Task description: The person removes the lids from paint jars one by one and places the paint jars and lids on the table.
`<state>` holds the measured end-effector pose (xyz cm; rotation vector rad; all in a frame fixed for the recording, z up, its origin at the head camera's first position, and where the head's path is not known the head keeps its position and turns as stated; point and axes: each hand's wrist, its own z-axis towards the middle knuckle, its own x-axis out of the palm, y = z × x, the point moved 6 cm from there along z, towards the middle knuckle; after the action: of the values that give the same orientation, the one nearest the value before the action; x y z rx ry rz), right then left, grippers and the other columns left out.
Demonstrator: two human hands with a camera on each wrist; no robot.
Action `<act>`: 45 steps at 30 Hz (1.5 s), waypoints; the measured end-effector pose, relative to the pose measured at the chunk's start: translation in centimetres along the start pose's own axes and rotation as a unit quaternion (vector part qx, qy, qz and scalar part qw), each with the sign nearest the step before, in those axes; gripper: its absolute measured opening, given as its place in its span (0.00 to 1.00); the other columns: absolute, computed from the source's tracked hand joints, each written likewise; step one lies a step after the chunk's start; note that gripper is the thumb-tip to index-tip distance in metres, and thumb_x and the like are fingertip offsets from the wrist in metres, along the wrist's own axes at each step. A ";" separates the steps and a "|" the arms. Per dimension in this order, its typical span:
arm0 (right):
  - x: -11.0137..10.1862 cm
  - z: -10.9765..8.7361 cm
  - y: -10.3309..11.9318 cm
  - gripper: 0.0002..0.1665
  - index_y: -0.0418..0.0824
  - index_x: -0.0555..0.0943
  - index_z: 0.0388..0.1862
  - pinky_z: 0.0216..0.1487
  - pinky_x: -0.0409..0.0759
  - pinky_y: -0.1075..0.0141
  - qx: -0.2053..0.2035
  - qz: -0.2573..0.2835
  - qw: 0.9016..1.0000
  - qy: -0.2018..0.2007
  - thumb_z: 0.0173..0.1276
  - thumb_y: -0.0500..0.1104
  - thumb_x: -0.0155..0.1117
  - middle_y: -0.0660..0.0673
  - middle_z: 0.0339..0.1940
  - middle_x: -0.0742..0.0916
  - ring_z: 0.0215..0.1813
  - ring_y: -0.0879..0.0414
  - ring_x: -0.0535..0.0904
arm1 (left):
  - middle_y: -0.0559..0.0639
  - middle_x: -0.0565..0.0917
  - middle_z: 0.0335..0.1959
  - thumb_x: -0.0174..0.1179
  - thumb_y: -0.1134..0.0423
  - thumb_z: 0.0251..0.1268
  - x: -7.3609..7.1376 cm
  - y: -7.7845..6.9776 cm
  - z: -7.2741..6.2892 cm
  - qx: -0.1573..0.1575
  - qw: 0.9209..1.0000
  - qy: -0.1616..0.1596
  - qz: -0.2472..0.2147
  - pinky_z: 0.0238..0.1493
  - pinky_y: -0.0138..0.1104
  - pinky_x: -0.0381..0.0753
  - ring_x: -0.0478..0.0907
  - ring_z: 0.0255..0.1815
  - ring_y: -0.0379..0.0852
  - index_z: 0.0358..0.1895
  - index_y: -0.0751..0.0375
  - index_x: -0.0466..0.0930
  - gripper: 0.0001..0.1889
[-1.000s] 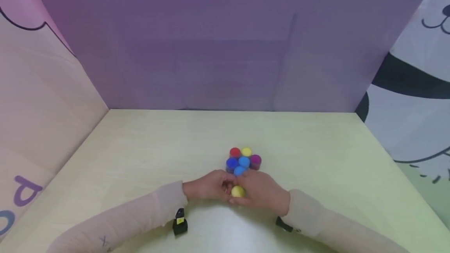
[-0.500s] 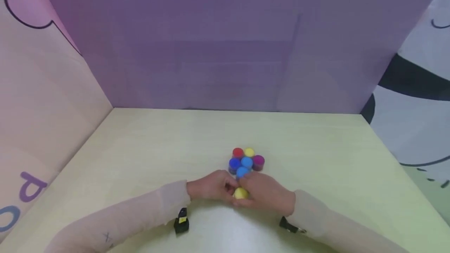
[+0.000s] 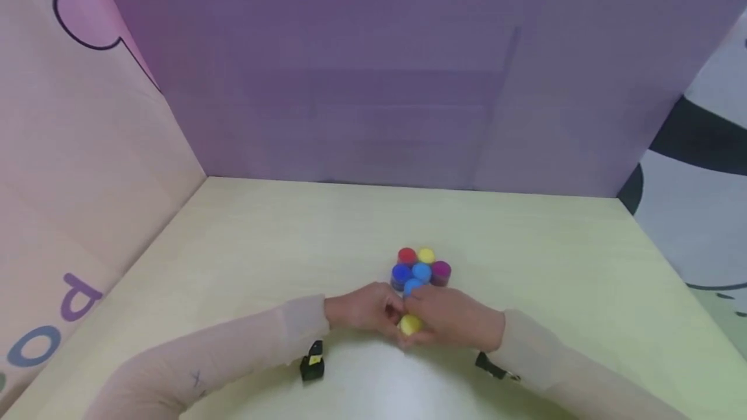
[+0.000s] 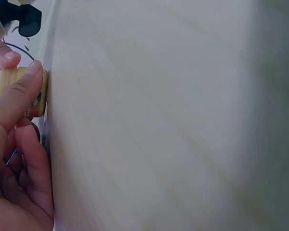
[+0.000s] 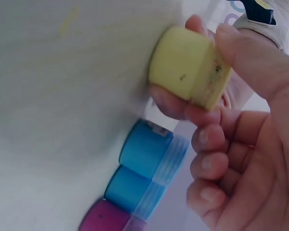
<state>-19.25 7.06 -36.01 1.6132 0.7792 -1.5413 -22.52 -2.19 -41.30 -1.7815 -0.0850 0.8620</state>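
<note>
A small yellow lidded tub (image 3: 411,325) stands between both hands, near the middle of the table. My left hand (image 3: 369,307) lays its thumb across the tub's side, as the left wrist view shows, with the other fingers curled. From the other side my right hand (image 3: 458,319) pinches the tub (image 5: 183,62) between thumb and forefinger, its remaining fingers curled into the palm. Fingertips of the left hand show behind the tub in the right wrist view. Just beyond the hands sits a light blue tub (image 3: 414,286), partly covered by the right hand.
Behind it stand a dark blue tub (image 3: 401,274), another light blue tub (image 3: 421,271), a purple tub (image 3: 441,273), a red tub (image 3: 406,255) and a yellow-topped tub (image 3: 426,255), packed close together. A purple wall (image 3: 362,83) closes off the table's (image 3: 280,232) far edge.
The whole head view has shifted, so hands, tubs and walls appear further right. Both hands keep hold of the yellow tub, close to the other tubs, which keep their arrangement.
</note>
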 end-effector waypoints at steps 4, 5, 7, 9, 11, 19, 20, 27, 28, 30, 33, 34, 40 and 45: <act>0.3 0.2 -0.3 0.20 0.45 0.75 0.38 0.31 0.70 0.78 0.003 -0.001 1.000 0.030 0.57 0.57 0.68 0.56 0.26 0.74 0.29 0.66 0.64 | 0.42 0.74 0.15 0.72 0.65 0.47 0.3 0.1 0.2 -0.011 1.000 0.012 -0.007 0.22 0.23 0.65 0.66 0.19 0.32 0.29 0.59 0.84 0.07; 0.3 0.2 -0.3 0.21 0.45 0.75 0.40 0.32 0.71 0.78 0.005 0.001 0.999 0.039 0.57 0.57 0.68 0.56 0.27 0.75 0.29 0.66 0.65 | 0.42 0.74 0.16 0.73 0.65 0.46 0.3 0.1 0.2 -0.012 1.000 0.014 -0.007 0.22 0.23 0.65 0.66 0.19 0.32 0.29 0.59 0.83 0.08; 0.3 0.4 -0.4 0.22 0.46 0.75 0.41 0.35 0.72 0.77 0.013 0.002 0.998 0.058 0.56 0.56 0.69 0.56 0.28 0.76 0.31 0.66 0.67 | 0.42 0.75 0.17 0.73 0.64 0.46 0.4 0.1 0.3 -0.010 1.000 0.016 -0.005 0.22 0.23 0.66 0.67 0.20 0.33 0.29 0.59 0.83 0.08; 0.2 0.5 -0.5 0.22 0.45 0.76 0.43 0.36 0.73 0.76 0.024 0.011 0.997 0.075 0.55 0.54 0.70 0.56 0.28 0.77 0.31 0.65 0.68 | 0.42 0.76 0.17 0.73 0.64 0.46 0.4 0.1 0.4 -0.010 1.000 0.013 -0.003 0.22 0.23 0.67 0.68 0.20 0.33 0.27 0.60 0.82 0.08; 0.1 0.6 -0.5 0.23 0.44 0.76 0.46 0.36 0.73 0.75 0.038 0.023 0.995 0.089 0.55 0.51 0.72 0.56 0.27 0.77 0.31 0.65 0.68 | 0.42 0.76 0.18 0.73 0.64 0.46 0.5 0.1 0.5 -0.013 1.000 0.012 -0.004 0.22 0.23 0.67 0.68 0.21 0.33 0.26 0.60 0.82 0.08; 0.3 0.3 -0.8 0.15 0.47 0.76 0.37 0.33 0.72 0.76 0.059 0.025 0.995 0.077 0.55 0.48 0.72 0.57 0.25 0.75 0.29 0.65 0.67 | 0.41 0.75 0.17 0.73 0.63 0.45 0.5 0.2 0.8 -0.016 1.000 0.008 0.005 0.24 0.23 0.67 0.67 0.21 0.32 0.23 0.59 0.80 0.09; 0.3 0.2 -0.7 0.15 0.47 0.76 0.35 0.32 0.72 0.76 0.060 0.025 0.996 0.065 0.54 0.48 0.71 0.58 0.24 0.74 0.28 0.66 0.66 | 0.40 0.75 0.16 0.73 0.63 0.45 0.5 0.3 0.8 -0.015 1.000 0.007 0.011 0.24 0.23 0.67 0.67 0.21 0.32 0.22 0.59 0.79 0.10; 0.1 -0.1 -0.6 0.23 0.44 0.75 0.31 0.23 0.65 0.76 0.078 0.025 0.997 -0.012 0.57 0.63 0.65 0.58 0.19 0.68 0.22 0.67 0.61 | 0.42 0.74 0.13 0.72 0.65 0.47 0.0 0.8 0.7 -0.010 1.000 -0.003 -0.003 0.22 0.23 0.64 0.65 0.17 0.32 0.28 0.58 0.84 0.06; 0.1 -0.1 -0.6 0.24 0.45 0.74 0.30 0.21 0.64 0.76 0.084 0.016 0.996 -0.019 0.57 0.64 0.63 0.58 0.18 0.68 0.21 0.67 0.60 | 0.42 0.74 0.13 0.71 0.66 0.48 -0.1 0.9 0.7 -0.008 1.000 -0.004 -0.012 0.21 0.23 0.64 0.65 0.16 0.32 0.30 0.58 0.84 0.06; 0.0 -0.1 -0.5 0.25 0.45 0.72 0.27 0.19 0.62 0.76 0.099 0.008 0.995 -0.029 0.58 0.66 0.61 0.57 0.17 0.66 0.20 0.67 0.59 | 0.43 0.74 0.13 0.71 0.67 0.48 -0.1 1.0 0.7 -0.007 1.000 -0.005 -0.028 0.21 0.23 0.64 0.66 0.16 0.33 0.31 0.58 0.85 0.06; 0.1 -0.1 -0.4 0.25 0.45 0.71 0.24 0.16 0.59 0.76 0.126 0.004 0.991 -0.036 0.60 0.65 0.61 0.57 0.14 0.65 0.17 0.67 0.58 | 0.44 0.74 0.13 0.71 0.69 0.48 0.1 0.9 0.8 0.002 0.999 -0.005 -0.035 0.20 0.23 0.65 0.66 0.15 0.33 0.32 0.59 0.85 0.07; 0.1 -0.2 -0.4 0.24 0.45 0.71 0.24 0.15 0.59 0.76 0.132 0.003 0.991 -0.039 0.60 0.64 0.61 0.57 0.14 0.65 0.16 0.66 0.58 | 0.44 0.75 0.13 0.71 0.70 0.48 0.1 0.9 0.9 0.006 0.999 -0.005 -0.034 0.20 0.23 0.65 0.66 0.15 0.33 0.32 0.59 0.86 0.07; -0.4 -0.1 -0.7 0.22 0.46 0.70 0.22 0.13 0.58 0.76 0.149 0.018 0.986 -0.074 0.57 0.59 0.68 0.56 0.13 0.65 0.14 0.67 0.58 | 0.43 0.75 0.13 0.70 0.71 0.47 -0.4 0.4 1.2 0.013 1.000 -0.006 -0.027 0.20 0.22 0.66 0.67 0.15 0.33 0.38 0.59 0.86 0.11; 0.2 0.2 -0.6 0.22 0.45 0.70 0.20 0.15 0.58 0.76 0.162 0.057 0.984 -0.047 0.57 0.57 0.68 0.56 0.14 0.65 0.15 0.67 0.58 | 0.44 0.75 0.14 0.70 0.72 0.48 -0.2 0.7 0.8 -0.016 0.999 0.003 -0.044 0.21 0.23 0.65 0.67 0.16 0.34 0.35 0.59 0.86 0.09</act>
<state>-19.88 7.22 -36.30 1.7659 0.3908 -1.7133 -23.37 -1.87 -41.88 -1.7963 -0.1736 0.7951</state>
